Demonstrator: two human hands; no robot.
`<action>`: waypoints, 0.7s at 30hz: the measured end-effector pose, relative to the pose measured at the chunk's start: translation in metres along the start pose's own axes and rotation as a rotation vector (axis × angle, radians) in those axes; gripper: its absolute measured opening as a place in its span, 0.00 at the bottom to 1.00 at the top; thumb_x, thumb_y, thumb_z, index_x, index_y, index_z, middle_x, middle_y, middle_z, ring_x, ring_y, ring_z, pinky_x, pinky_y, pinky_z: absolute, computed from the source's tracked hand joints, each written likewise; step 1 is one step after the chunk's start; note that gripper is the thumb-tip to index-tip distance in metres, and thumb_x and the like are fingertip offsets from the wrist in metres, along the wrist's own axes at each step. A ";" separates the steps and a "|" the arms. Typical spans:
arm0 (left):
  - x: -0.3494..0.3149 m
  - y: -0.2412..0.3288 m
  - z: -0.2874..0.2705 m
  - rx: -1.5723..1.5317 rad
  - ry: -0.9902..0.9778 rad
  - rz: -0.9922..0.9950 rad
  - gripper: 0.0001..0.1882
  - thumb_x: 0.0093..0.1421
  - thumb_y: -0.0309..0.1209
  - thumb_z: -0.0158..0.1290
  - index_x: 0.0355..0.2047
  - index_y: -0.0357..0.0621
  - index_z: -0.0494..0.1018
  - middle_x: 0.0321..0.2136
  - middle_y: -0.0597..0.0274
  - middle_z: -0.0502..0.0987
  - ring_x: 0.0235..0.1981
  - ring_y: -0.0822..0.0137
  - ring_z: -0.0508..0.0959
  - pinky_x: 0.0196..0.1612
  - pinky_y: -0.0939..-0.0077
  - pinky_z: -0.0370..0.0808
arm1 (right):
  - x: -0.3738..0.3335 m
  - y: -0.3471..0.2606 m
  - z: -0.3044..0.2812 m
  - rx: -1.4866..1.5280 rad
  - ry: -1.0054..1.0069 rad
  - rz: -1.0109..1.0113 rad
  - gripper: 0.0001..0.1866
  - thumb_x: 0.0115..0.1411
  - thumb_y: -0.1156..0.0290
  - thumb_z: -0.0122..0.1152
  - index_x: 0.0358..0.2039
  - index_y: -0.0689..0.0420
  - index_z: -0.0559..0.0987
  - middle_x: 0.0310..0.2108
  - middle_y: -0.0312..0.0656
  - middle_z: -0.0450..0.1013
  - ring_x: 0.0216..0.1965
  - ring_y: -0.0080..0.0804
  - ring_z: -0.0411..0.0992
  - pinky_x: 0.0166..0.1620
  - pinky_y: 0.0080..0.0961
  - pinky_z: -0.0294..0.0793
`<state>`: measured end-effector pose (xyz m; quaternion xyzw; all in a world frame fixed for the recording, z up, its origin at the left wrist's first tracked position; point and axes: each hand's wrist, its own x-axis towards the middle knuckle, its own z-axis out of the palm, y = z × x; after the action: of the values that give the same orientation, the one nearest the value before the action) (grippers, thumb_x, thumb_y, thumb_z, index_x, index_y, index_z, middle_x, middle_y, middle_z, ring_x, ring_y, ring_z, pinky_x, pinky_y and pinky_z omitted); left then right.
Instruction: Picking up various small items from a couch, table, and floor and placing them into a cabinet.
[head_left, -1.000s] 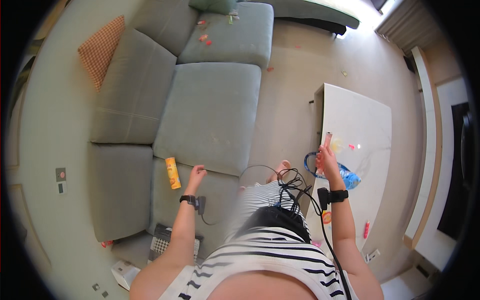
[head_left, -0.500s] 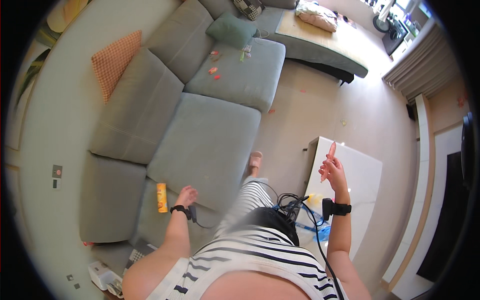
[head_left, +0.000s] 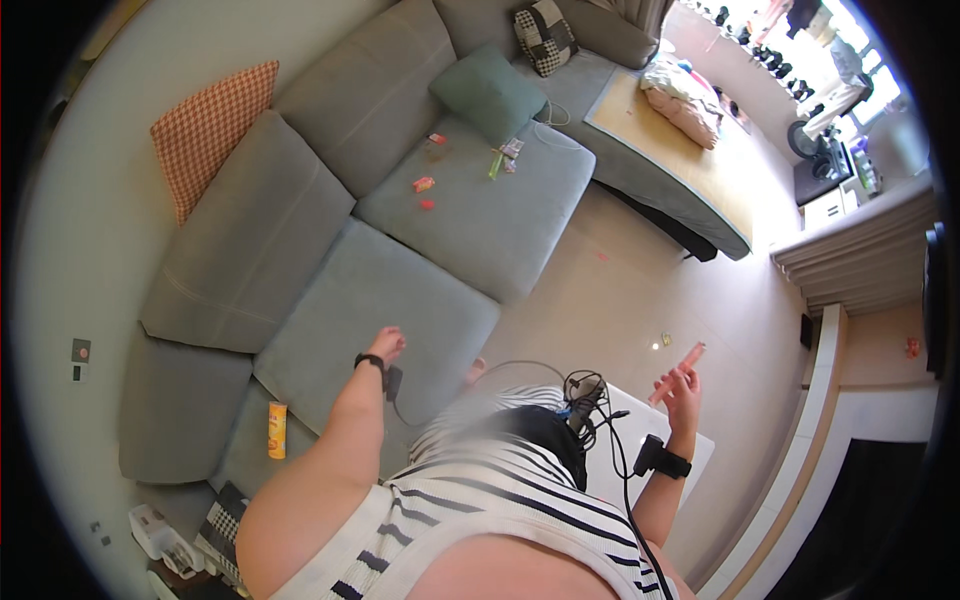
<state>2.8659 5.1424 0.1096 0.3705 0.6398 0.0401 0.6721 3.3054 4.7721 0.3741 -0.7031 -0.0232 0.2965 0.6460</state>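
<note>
Two hands in view. Right hand (head_left: pixel 682 388): fingers wrapped around the middle of a slender pale-pink stick (head_left: pixel 693 356), material not clear; both ends project past the grip. Stick tilted, its outer end pointing away and to the right. In the view it lies just beyond the far edge of a white, smooth-topped desk (head_left: pixel 604 465), near the far right corner; height above the floor cannot be told.

Left hand (head_left: pixel 388 343): fingers loosely bent, released, over the middle grey-green fabric seat cushion (head_left: pixel 330 290), toward its near edge. Contact with the fabric cannot be told.

Each wrist carries a black strap with a small dark box. Black cables (head_left: pixel 588 410) bunch at the lap, overlapping the desk's left edge.

Yellow cylindrical canister (head_left: pixel 277 430): on the near seat of the sofa, close to the seam with the middle cushion, well apart from the left hand.

Far seat cushion: crumpled red-orange wrapper (head_left: pixel 424 184) and smaller red piece (head_left: pixel 428 204) toward the left edge; narrow green strip (head_left: pixel 495 165) nearer the back right corner. Green square pillow (head_left: pixel 487 92) rests along its back edge.
</note>
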 end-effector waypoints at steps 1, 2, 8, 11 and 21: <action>0.006 0.025 0.016 0.050 0.005 0.028 0.22 0.50 0.29 0.47 0.48 0.50 0.60 0.28 0.65 0.72 0.28 0.73 0.72 0.29 0.71 0.66 | 0.016 -0.005 -0.008 -0.001 -0.012 0.016 0.13 0.55 0.71 0.54 0.39 0.58 0.64 0.30 0.38 0.65 0.32 0.29 0.69 0.36 0.31 0.75; 0.012 0.050 0.033 0.092 -0.011 0.062 0.22 0.49 0.28 0.47 0.47 0.50 0.61 0.26 0.65 0.72 0.28 0.73 0.72 0.28 0.73 0.66 | 0.033 -0.009 -0.016 0.010 0.036 0.018 0.14 0.54 0.71 0.54 0.40 0.59 0.63 0.31 0.39 0.65 0.31 0.28 0.69 0.36 0.30 0.75; 0.061 0.127 0.120 0.162 0.012 0.264 0.20 0.49 0.30 0.49 0.44 0.48 0.63 0.25 0.66 0.72 0.28 0.74 0.72 0.26 0.77 0.66 | 0.175 -0.048 -0.058 0.044 0.065 0.092 0.15 0.53 0.72 0.54 0.39 0.57 0.62 0.29 0.36 0.64 0.29 0.26 0.67 0.35 0.27 0.75; 0.050 0.146 0.170 0.071 -0.001 0.122 0.19 0.50 0.32 0.50 0.44 0.48 0.64 0.27 0.66 0.73 0.29 0.72 0.73 0.28 0.77 0.67 | 0.247 -0.070 -0.056 0.063 0.057 0.106 0.10 0.55 0.71 0.53 0.35 0.53 0.64 0.25 0.32 0.61 0.26 0.22 0.64 0.31 0.23 0.71; 0.126 0.235 0.199 -0.335 0.106 0.084 0.11 0.55 0.37 0.49 0.35 0.46 0.68 0.26 0.67 0.73 0.24 0.75 0.73 0.22 0.82 0.69 | 0.436 -0.141 0.147 -0.277 -0.374 0.030 0.07 0.56 0.68 0.53 0.32 0.55 0.68 0.22 0.31 0.63 0.23 0.17 0.63 0.26 0.15 0.63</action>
<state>3.1637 5.2898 0.1150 0.2771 0.6427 0.1934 0.6876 3.6479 5.1084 0.3367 -0.7179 -0.1728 0.4251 0.5235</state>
